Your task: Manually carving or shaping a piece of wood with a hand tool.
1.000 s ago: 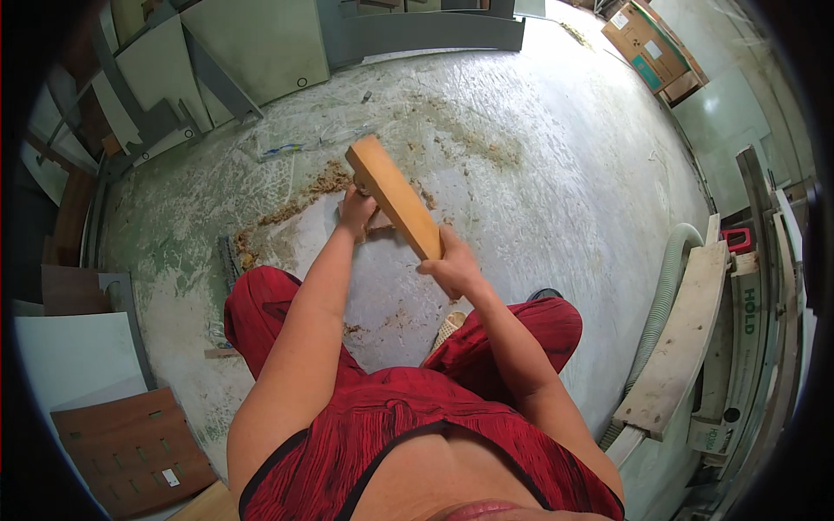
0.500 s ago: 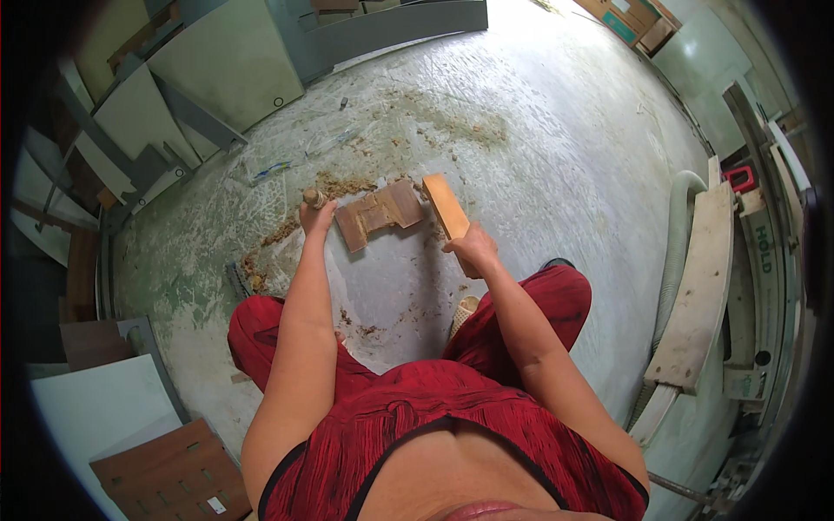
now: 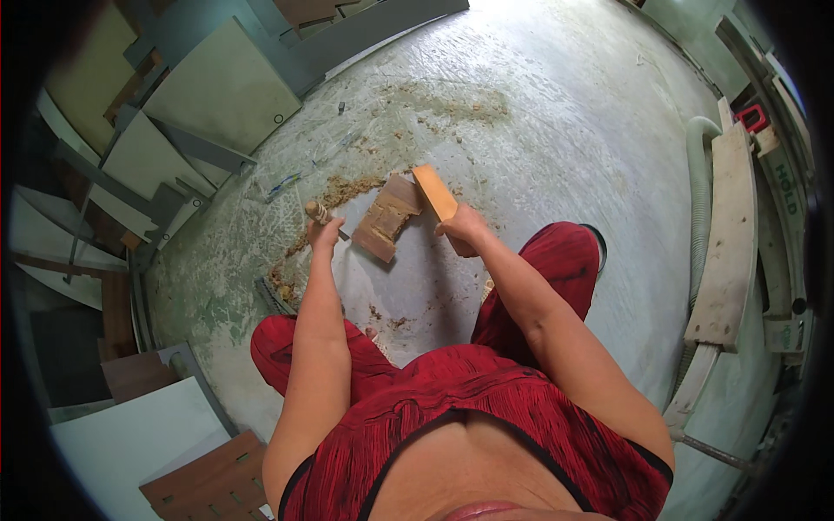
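Note:
My left hand (image 3: 325, 233) is closed around a chisel (image 3: 314, 210); its round wooden handle end sticks up out of the fist, and part of the blade shows on the side toward the workpiece. A brown wooden block (image 3: 387, 219) with a rough, chipped-out hollow lies on the floor between my hands, tilted in view. The chisel appears beside its left edge; whether they touch I cannot tell. In my right hand (image 3: 465, 226) is a smooth, orange-toned wooden bar (image 3: 436, 193), gripped at its near end. Its far end lies close to the block's right corner.
Wood chips (image 3: 352, 188) are strewn around the block on the concrete floor (image 3: 556, 148). A small blue item (image 3: 283, 185) lies beyond my left hand. Large panels (image 3: 221, 82) lean at the left. A ribbed hose (image 3: 700, 174) and a long wooden board (image 3: 719, 234) stand right.
The brown block has turned, its notched side now facing more to the right. The chisel has tilted so that some blade shows. The whole view has shifted slightly.

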The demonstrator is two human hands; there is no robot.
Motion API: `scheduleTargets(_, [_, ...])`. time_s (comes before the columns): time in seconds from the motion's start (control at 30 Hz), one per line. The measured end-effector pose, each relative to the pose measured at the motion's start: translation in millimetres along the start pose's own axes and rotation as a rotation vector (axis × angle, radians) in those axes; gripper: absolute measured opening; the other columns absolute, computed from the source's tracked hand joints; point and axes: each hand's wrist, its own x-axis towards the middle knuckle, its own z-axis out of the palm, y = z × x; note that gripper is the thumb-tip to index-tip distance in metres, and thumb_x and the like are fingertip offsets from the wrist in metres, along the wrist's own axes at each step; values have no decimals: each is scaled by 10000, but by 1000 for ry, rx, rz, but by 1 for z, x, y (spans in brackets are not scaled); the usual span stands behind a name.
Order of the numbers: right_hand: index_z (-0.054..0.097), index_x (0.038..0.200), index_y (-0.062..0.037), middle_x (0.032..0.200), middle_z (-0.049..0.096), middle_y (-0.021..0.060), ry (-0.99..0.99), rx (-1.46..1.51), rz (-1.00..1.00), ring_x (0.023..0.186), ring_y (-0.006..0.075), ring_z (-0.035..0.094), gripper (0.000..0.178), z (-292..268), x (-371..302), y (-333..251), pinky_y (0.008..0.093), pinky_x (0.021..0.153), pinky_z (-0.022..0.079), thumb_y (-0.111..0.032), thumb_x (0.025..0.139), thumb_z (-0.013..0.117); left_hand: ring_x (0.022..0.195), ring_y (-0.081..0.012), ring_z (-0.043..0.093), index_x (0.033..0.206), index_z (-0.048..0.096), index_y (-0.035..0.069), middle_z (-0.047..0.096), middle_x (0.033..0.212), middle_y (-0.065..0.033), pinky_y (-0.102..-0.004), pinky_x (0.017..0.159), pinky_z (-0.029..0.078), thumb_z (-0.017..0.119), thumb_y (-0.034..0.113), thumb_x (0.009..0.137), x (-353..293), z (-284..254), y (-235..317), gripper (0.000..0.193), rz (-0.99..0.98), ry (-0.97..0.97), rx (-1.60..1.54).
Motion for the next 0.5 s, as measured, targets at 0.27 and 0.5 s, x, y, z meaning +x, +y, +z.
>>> scheduleTargets(0.27, [654,1040,56,1012,680,232,-32,118,-96,943,328,672,703,6,2,-13,395,821,529,-410,548,840,604,-195,641,792,627,40,662,753,-87,-327,462,511,786,168,689,-16,4,-11,229,-203,-322,-99])
scheduleTargets(0.5, [637,1157,-8,1142,667,170,47,134,31,1062,292,648,751,-11,-5,13,372,903,509,-449,576,816,581,-202,633,795,608,41,647,752,-76,-328,477,527,790,159,686,-7,1,-12,242,-132,-202,-24])
